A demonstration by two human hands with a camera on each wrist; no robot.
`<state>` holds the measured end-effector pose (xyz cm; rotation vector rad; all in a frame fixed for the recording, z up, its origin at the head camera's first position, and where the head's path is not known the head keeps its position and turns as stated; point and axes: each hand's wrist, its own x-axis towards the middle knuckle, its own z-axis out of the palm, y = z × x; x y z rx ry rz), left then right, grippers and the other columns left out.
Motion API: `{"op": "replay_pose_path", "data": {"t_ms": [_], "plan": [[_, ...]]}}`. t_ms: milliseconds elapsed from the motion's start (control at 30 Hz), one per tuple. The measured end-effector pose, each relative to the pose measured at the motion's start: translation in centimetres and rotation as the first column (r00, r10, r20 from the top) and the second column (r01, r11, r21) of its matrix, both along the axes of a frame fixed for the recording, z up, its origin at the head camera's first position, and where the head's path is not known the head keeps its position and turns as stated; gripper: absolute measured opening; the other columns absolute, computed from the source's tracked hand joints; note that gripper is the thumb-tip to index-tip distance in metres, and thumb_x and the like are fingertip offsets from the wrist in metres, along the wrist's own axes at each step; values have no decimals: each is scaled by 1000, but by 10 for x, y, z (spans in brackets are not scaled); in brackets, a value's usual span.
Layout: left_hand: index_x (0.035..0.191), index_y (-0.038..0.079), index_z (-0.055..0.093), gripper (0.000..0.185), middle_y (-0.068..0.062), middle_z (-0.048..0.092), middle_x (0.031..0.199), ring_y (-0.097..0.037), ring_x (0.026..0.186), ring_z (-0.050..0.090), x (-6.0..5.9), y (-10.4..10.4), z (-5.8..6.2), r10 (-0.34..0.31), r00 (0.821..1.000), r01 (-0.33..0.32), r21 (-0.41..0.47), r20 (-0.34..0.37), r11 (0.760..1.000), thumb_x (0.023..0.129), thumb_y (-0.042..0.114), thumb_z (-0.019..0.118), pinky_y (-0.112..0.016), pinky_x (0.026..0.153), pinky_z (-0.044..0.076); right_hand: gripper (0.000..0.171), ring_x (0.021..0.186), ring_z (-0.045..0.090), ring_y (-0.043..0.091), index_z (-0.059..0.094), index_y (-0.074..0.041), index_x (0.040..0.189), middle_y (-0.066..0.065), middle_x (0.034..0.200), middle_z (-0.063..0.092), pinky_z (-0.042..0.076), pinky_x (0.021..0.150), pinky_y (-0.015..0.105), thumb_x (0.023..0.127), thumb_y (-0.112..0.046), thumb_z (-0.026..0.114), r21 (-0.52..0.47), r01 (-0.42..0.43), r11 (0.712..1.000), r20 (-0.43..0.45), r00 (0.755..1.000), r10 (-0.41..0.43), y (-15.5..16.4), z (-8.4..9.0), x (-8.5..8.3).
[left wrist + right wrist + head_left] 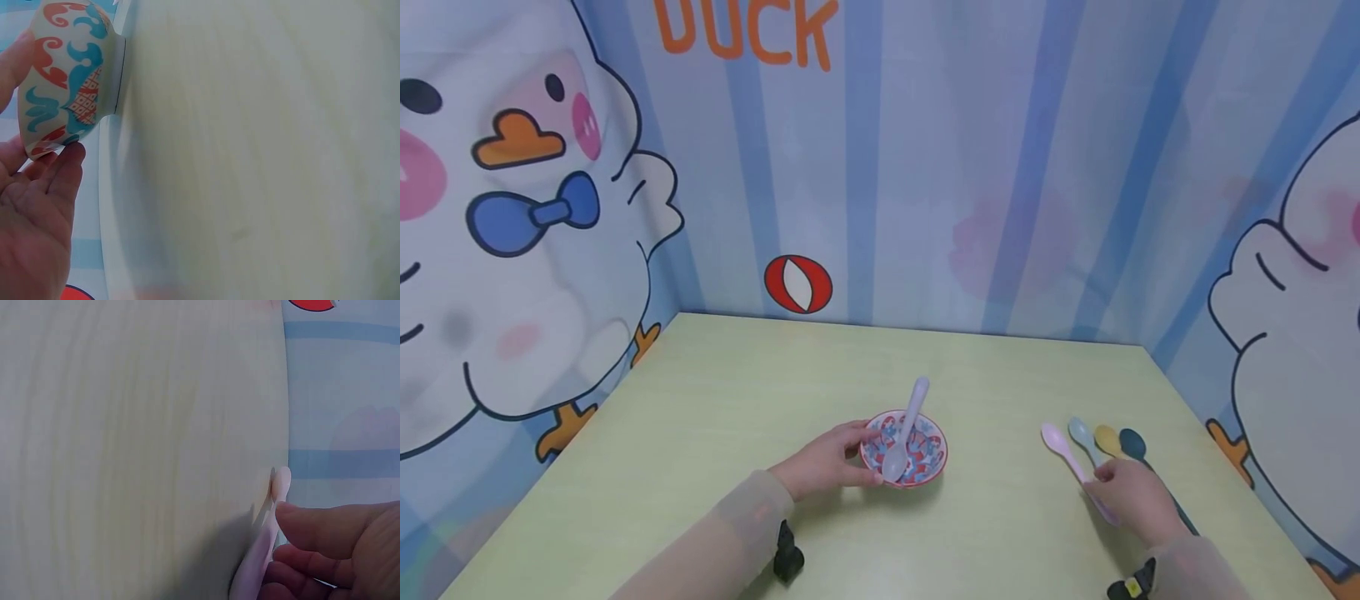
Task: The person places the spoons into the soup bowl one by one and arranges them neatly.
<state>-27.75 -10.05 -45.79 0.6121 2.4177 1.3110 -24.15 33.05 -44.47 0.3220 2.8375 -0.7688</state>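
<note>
My left hand (831, 458) holds a small patterned bowl (934, 450) by its left side, thumb and fingers at the rim. Red and blue motifs cover the bowl's outer wall in the left wrist view. A pale lilac spoon (913, 408) leans inside it, handle up over the far rim. On the right, my right hand (1138, 500) pinches a pink spoon (1063, 448) along its handle, thumb tip on it in the right wrist view. Beside it lie a light blue spoon (1084, 437), a yellow spoon (1107, 439) and a dark teal spoon (1132, 443), their handles partly hidden by the hand.
The pale yellow-green table (760, 367) meets a blue striped curtain (925, 167) with duck drawings along its back and sides. A black strap piece (787, 554) hangs at the left wrist, and a black device (1131, 583) sits at the right wrist.
</note>
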Motion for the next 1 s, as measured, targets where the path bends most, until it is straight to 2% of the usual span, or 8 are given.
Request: {"op": "replay_pose_path", "data": {"t_ms": [200, 467, 1000], "plan": [[144, 8, 44, 75, -8, 32, 153, -28, 136, 37, 0, 0, 0, -4, 1000, 4, -1, -6, 1000, 82, 33, 78, -44, 110, 34, 27, 67, 51, 20, 68, 4, 94, 5, 76, 60, 42, 57, 33, 82, -20, 72, 61, -35, 998, 12, 999, 34, -6, -1, 3], [144, 8, 44, 75, -9, 31, 153, -28, 138, 33, 1, 0, 1, -3, 1000, 3, -11, -19, 1000, 82, 32, 78, -44, 110, 33, 19, 64, 51, 19, 69, 4, 90, 4, 72, 58, 41, 56, 32, 83, -14, 72, 140, -72, 987, 14, 997, 71, -10, -1, 3], [144, 10, 45, 75, -8, 31, 153, -29, 136, 38, 0, 0, 1, 3, 1000, -3, -2, 5, 1000, 81, 33, 78, -43, 109, 35, 15, 67, 51, 19, 68, 3, 89, 4, 73, 58, 42, 58, 32, 84, -11, 71, 136, -93, 986, 58, 995, 86, -14, 4, 5]]}}
